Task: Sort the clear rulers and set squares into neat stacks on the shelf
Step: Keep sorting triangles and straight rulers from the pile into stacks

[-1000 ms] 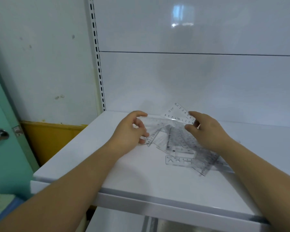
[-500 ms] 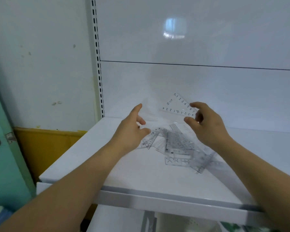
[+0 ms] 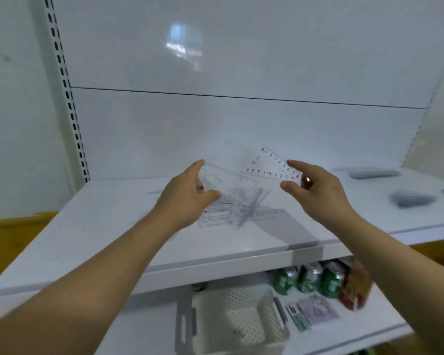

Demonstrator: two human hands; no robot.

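A clear set square [image 3: 269,166] with printed numbers is lifted above the white shelf [image 3: 118,226]. My right hand [image 3: 315,190] pinches its right corner between thumb and forefinger. My left hand [image 3: 187,196] pinches the left end of a clear ruler or set square edge [image 3: 223,172] that runs toward the right hand. Below them a loose pile of clear rulers and set squares [image 3: 231,211] lies on the shelf, overlapping at odd angles.
Grey blurred items [image 3: 410,198] lie on the shelf at the far right. On the lower shelf stand green cans [image 3: 310,278], a red packet [image 3: 354,285], a white perforated basket [image 3: 239,321] and small packs [image 3: 315,311]. A slotted upright [image 3: 67,93] runs up the left.
Both hands have risen off the pile with the clear pieces held between them. The view has swung down and right, bringing the lower shelf into sight.
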